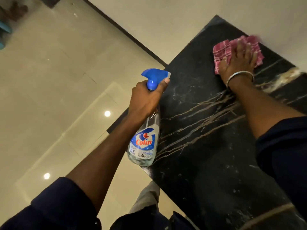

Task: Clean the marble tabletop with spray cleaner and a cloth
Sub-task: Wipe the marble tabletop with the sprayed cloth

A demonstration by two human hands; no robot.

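The black marble tabletop with pale veins fills the right half of the view. My left hand grips the neck of a clear spray bottle with a blue trigger head, held over the table's left edge, nozzle pointing right. My right hand lies flat with spread fingers on a pink checked cloth, pressing it onto the far part of the tabletop. A metal bangle circles that wrist.
Glossy beige floor tiles lie to the left, below the table. A dark skirting strip runs along a pale wall behind the table. My trouser leg shows near the table's near corner.
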